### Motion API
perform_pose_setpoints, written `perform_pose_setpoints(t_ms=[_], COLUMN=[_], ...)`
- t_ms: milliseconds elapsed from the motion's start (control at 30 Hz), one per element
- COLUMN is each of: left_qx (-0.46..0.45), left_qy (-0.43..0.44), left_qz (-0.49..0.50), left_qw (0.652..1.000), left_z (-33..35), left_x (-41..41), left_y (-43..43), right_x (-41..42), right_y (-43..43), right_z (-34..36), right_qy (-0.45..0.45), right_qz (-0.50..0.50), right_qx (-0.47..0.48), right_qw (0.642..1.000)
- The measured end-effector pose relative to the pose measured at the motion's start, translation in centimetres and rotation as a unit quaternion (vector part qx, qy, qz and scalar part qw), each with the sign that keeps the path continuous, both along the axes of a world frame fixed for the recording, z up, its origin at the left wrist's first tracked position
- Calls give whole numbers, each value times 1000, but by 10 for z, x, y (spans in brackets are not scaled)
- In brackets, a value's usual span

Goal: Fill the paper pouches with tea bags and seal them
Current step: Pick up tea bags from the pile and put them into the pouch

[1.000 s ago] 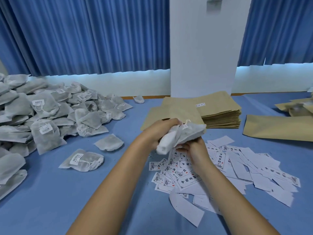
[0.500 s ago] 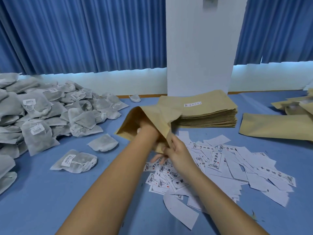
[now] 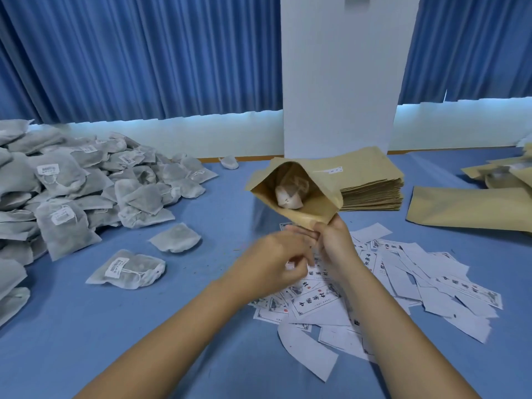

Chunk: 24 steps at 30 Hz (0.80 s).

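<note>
One tea bag (image 3: pixel 289 195) sits in the pouch (image 3: pixel 314 207) — right hand (image 3: pixel 335 244) below pinches its corner, left hand (image 3: pixel 273 262) unclear.

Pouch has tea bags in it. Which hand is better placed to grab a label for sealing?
Left, probably. The right hand pinches the pouch at its lower edge; the left hand, blurred, seems free just above the labels.
</note>
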<state>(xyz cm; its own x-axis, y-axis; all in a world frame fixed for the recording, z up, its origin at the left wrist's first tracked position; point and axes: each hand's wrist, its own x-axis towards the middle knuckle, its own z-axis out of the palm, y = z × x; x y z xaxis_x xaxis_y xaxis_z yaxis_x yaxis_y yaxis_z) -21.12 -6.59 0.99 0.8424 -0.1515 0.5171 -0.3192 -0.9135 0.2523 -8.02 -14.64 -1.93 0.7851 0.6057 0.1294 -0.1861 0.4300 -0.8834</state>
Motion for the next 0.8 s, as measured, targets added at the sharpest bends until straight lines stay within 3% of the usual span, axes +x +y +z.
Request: perform_pose_setpoints(t_ms=[67,133,200,400,567,800], left_qx=[-47,2,-7,-146,-4,-39], left_qy=[253,364,388,441,407,415], left_qz=[-3,16,8,5,-87,-82], left_qw=[966,931,921,885,909,905], left_z=[-8,-19,-24,-17,-26,-22], left_x=[-11,-14,-15,-10,-7,-8], left_y=[1,9,11,12,-1,-8], right_x=[3,3,2,5,5,4], right_y=[-2,-3,-2,-1,-1,0], right_z=[0,0,-2,-5,-6,-6], right_qy=[-7,-17,-26,-23,-13,-17], right_qz=[0,0,1,-3,-1,10], right_qx=[-1,-9,-16,-25,-22,-21], right_qw=[1000,1000,1000,999,1000,1000])
